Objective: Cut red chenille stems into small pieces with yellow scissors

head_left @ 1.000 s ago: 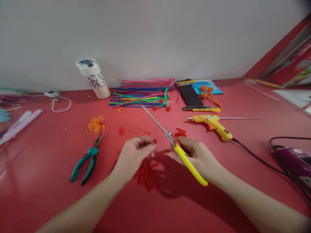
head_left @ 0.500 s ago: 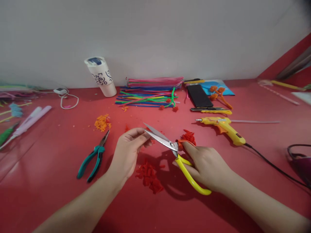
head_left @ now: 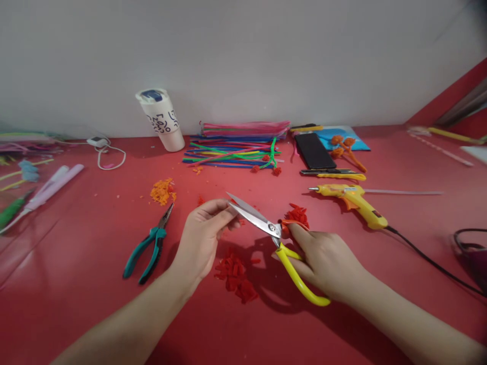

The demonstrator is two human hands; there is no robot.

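Note:
My right hand (head_left: 323, 258) grips yellow-handled scissors (head_left: 266, 230), their steel blades pointing left and up. My left hand (head_left: 205, 233) is pinched shut at the blade tips; what it pinches is too small to make out. Below the blades lies a pile of small red cut pieces (head_left: 236, 271) on the red table (head_left: 76, 284). A red fuzzy bundle (head_left: 297, 215) sits just behind my right thumb.
Teal pliers (head_left: 150, 246) lie left of my left hand, orange scraps (head_left: 162, 191) behind them. A yellow glue gun (head_left: 353, 200) with a black cord lies to the right. Coloured pipe cleaners (head_left: 236, 149), a phone (head_left: 314, 150) and a white cup (head_left: 162, 120) line the wall.
The scissors swung from pointing far up-left to lying lower, their tips now at my left fingers. My left hand rose slightly to meet the blades.

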